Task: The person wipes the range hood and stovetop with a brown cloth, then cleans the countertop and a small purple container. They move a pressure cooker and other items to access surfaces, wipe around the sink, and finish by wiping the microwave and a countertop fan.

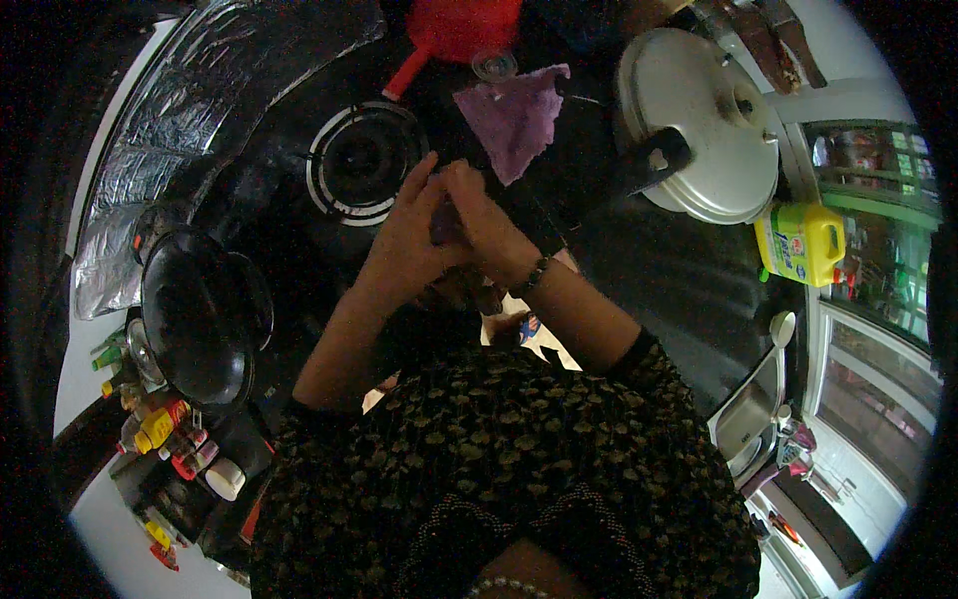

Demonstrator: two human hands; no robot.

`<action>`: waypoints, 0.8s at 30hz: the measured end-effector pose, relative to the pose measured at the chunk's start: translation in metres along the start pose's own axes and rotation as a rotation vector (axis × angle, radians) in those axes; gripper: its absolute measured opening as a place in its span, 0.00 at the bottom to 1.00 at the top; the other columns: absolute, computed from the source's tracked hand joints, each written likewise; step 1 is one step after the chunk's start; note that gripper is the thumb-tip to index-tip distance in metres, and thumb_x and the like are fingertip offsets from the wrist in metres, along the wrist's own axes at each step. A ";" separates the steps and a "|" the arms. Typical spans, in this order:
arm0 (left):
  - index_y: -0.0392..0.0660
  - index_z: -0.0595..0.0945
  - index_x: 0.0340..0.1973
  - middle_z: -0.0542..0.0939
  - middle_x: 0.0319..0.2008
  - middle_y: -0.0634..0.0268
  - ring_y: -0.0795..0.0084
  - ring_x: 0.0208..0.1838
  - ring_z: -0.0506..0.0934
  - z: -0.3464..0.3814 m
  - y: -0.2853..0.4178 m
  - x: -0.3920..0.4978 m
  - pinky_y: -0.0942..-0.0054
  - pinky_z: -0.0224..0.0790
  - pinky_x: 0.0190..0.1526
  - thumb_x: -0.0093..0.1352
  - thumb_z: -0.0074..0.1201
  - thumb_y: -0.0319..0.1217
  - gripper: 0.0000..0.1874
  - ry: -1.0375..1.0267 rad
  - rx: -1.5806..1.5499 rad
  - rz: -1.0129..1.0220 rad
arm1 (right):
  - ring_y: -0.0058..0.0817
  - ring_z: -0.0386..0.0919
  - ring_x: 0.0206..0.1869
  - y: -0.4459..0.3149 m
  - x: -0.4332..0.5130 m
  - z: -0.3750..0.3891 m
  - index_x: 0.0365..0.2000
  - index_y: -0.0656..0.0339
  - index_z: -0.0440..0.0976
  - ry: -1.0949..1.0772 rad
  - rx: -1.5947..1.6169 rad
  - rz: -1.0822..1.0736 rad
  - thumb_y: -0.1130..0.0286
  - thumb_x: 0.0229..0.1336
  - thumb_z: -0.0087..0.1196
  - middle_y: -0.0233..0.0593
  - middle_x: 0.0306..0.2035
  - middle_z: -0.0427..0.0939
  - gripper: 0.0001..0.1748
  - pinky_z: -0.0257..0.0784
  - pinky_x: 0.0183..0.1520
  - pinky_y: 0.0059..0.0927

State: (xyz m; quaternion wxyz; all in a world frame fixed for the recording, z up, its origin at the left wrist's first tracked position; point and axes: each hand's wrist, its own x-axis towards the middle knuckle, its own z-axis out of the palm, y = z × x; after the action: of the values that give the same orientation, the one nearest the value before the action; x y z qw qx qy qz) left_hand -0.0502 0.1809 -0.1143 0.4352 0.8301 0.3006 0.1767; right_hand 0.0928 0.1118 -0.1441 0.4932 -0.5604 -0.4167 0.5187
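Note:
My left hand [404, 236] and my right hand [490, 224] are raised together in front of my body, fingertips close to each other. A dark, purplish patch shows in the gap between the palms; whether it is a held thing cannot be made out. Beyond the left fingers is a round gas burner [367, 165] with a pale metal ring. A crumpled purple cloth [516, 123] lies on the dark countertop [629, 254], just past my right fingertips. Behind it is a red vessel [464, 30] with a long handle, and a small clear round object [494, 66].
A large pressure cooker [711, 150] points its black handle towards me at right. A yellow detergent jug [797, 243] stands by the window, with a steel sink [748, 419] nearer. At left are a black wok [198, 322], several bottles [165, 427] and foil sheeting [165, 142].

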 end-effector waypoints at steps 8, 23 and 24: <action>0.41 0.73 0.63 0.79 0.56 0.51 0.54 0.57 0.80 -0.046 -0.035 -0.006 0.59 0.78 0.57 0.73 0.53 0.27 0.23 0.223 -0.811 -0.207 | 0.56 0.64 0.69 -0.048 0.095 -0.055 0.69 0.58 0.61 0.259 -1.461 -0.299 0.47 0.55 0.66 0.54 0.68 0.64 0.47 0.65 0.69 0.50; 0.44 0.75 0.61 0.79 0.51 0.60 0.62 0.52 0.79 -0.076 -0.030 -0.040 0.55 0.78 0.53 0.79 0.46 0.48 0.24 0.451 -0.882 -0.551 | 0.48 0.75 0.53 -0.048 0.134 -0.082 0.57 0.54 0.71 0.351 -1.523 -0.487 0.69 0.66 0.51 0.50 0.50 0.75 0.19 0.78 0.51 0.47; 0.44 0.75 0.61 0.79 0.51 0.60 0.62 0.52 0.79 -0.079 -0.031 -0.041 0.56 0.78 0.50 0.79 0.46 0.48 0.24 0.485 -0.905 -0.567 | 0.44 0.76 0.52 -0.062 0.120 -0.080 0.56 0.56 0.72 0.380 -1.403 -0.583 0.68 0.68 0.50 0.47 0.47 0.77 0.18 0.78 0.49 0.45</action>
State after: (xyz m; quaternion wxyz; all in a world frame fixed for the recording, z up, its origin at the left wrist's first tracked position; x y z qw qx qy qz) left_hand -0.1361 0.2161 -0.0972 0.6955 0.3845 0.4966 0.3490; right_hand 0.1890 0.2302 -0.1054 0.2027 -0.6883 -0.6859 -0.1211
